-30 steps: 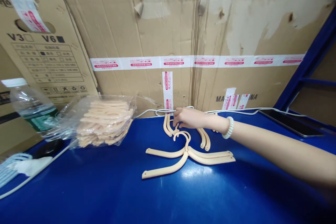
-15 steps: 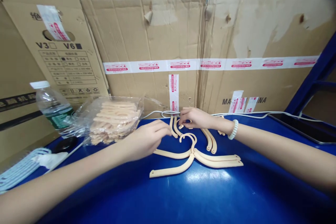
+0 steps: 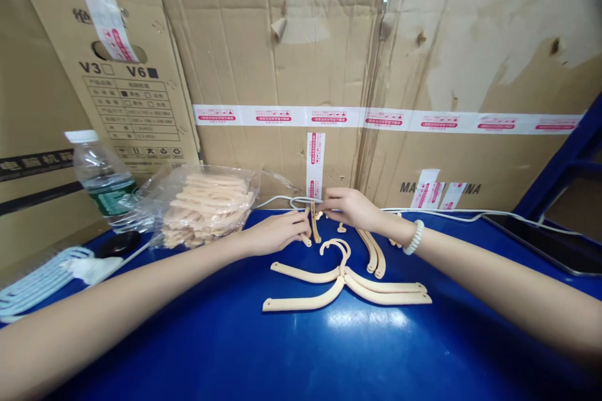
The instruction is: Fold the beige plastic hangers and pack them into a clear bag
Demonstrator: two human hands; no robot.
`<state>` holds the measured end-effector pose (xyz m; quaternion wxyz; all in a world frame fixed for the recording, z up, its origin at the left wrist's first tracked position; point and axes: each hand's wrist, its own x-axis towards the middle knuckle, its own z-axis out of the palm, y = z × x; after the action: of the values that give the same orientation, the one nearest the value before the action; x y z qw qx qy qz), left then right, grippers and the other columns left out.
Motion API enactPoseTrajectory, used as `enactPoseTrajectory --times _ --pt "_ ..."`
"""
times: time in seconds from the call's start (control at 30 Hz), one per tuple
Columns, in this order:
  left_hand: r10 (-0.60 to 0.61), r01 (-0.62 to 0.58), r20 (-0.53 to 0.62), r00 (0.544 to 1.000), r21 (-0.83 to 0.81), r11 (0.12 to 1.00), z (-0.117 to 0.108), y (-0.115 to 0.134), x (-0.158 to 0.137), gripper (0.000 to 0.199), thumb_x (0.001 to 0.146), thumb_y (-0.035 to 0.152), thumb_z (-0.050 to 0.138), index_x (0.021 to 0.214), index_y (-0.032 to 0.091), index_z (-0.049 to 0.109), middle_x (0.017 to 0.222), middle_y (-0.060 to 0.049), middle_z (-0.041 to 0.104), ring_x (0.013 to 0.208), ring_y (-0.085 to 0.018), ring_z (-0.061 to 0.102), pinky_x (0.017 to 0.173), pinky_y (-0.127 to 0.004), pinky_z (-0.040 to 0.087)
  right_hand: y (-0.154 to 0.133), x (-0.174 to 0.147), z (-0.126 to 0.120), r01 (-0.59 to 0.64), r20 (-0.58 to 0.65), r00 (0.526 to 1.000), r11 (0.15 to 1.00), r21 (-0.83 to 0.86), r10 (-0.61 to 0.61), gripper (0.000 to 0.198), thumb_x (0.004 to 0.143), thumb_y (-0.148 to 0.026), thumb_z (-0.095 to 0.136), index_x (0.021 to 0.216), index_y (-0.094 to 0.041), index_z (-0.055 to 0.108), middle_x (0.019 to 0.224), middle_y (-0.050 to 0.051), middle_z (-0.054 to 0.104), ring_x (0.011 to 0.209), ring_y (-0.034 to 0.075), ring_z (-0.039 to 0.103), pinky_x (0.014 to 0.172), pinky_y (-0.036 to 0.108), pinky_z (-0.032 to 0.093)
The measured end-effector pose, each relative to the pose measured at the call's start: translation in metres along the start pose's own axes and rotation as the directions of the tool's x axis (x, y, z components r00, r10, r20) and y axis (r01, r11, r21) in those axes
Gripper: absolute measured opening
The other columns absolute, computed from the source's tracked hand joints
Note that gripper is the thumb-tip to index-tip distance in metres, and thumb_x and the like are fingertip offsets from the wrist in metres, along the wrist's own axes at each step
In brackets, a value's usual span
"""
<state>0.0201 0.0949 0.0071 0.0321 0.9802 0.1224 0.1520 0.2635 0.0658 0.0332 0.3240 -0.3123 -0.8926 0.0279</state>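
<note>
My left hand [image 3: 279,232] is closed with its fingers on a cream plastic hanger arm [image 3: 306,241], whose lower end shows under the fingertips. Pinched at the back of the table, my right hand [image 3: 352,207] has its fingertips at the upper end of another hanger arm [image 3: 315,225], which is turned on its edge. The exact contact there is partly hidden. In front of both hands lie two folding hangers [image 3: 342,276], with hooks together and arms spread left and right. Two loose hanger arms [image 3: 371,254] rest below my right wrist.
A clear bag of cream hanger parts [image 3: 207,207] stands left of my left hand, beside a water bottle [image 3: 110,188]. Small cream pieces [image 3: 342,227] lie near the right hand. A white cable [image 3: 277,199] runs along the cardboard wall [image 3: 273,75]. A dark tablet [image 3: 536,244] lies at right.
My left hand has moved right and back onto a hanger arm. My right hand has shifted slightly left, and the other hanger arm has turned on its edge. The view has shifted slightly.
</note>
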Motion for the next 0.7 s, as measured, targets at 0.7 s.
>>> enactPoseTrajectory --times 0.7 --pt "-0.566 0.170 -0.189 0.803 -0.836 0.521 0.006 0.104 -0.016 0.031 0.083 0.024 0.068 0.112 0.018 0.060 0.106 -0.009 0.070 0.081 -0.019 0.072 0.064 -0.026 0.059 -0.110 -0.076 0.005 -0.444 0.081 0.605 0.251 0.860 0.792 0.032 0.077 -0.043 0.073 0.091 -0.015 0.065 0.080 0.006 0.070 0.052 0.010 0.060 0.042 0.019 0.041"
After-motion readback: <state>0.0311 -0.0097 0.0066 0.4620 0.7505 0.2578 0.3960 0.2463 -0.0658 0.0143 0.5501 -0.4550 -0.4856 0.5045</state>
